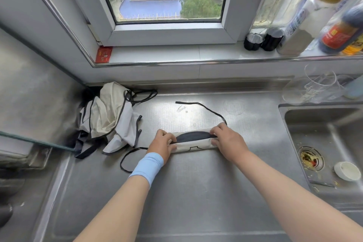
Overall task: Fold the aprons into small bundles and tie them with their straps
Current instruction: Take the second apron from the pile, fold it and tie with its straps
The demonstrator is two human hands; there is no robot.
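A cream rolled apron (193, 142) with dark trim lies crosswise on the steel desk (196, 192), near its middle, and both hands are on it – one at each end. The left hand (162, 144), with a light blue wristband (148, 167) on its wrist, has its fingers curled over the top of the left end and grips it. The right hand (228, 139) clasps the right end the same way, fingers bent over the roll and knuckles raised. Between the two hands the roll shows a dark curved band along its top. A thin black strap (186, 102) runs from behind the right hand and trails loose across the desk toward the window; a second strap (121, 162) comes out from under the left hand and loops on the desk just beside the left wrist. Neither strap is wound round the roll. To the left, in the far corner of the desk, a heap of aprons (112, 120) lies crumpled – cream and pale grey cloth with dark edging and straps spilling out. To the right is the sink (318, 129), with a small white cup (346, 171) in it.
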